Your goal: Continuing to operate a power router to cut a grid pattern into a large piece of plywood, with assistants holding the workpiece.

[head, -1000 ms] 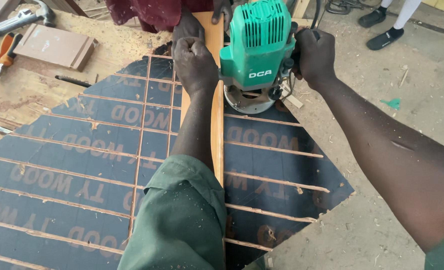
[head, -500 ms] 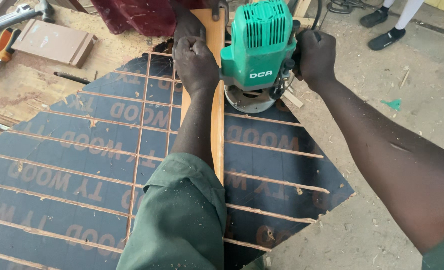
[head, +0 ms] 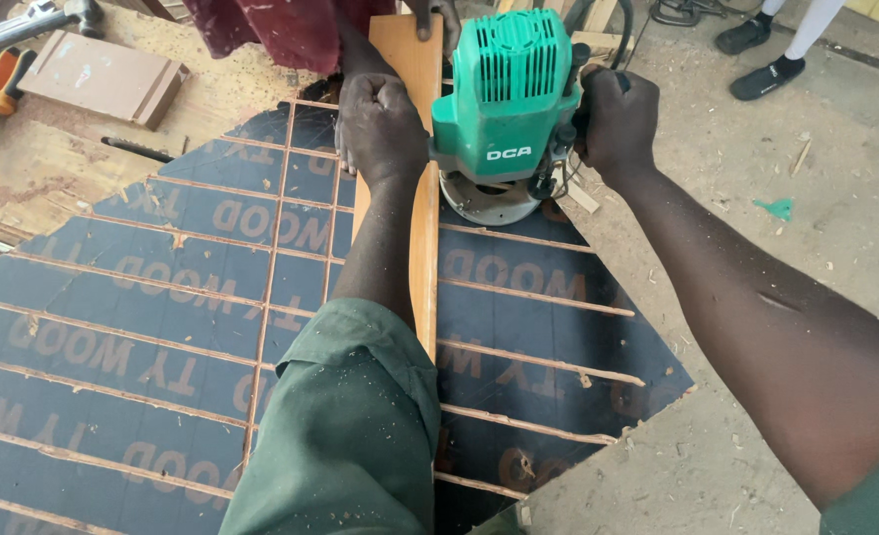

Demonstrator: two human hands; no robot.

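Barely shifted since earlier, the green electric router (head: 507, 109) is gripped at frame top by the left hand (head: 380, 124) and right hand (head: 618, 119), both fisted, along the long orange wooden strip (head: 422, 238).

Your green router (head: 507, 109) stood upright w/ its round metal base flat on the dark board (head: 192, 297), touching the right edge of the wood strip (head: 421, 218). The strip was long, light brown, lying straight on the board, which had thin grooves cut across.

Woodworking shop — router (head: 507, 109), grooved plywood (head: 162, 327), sawdust.
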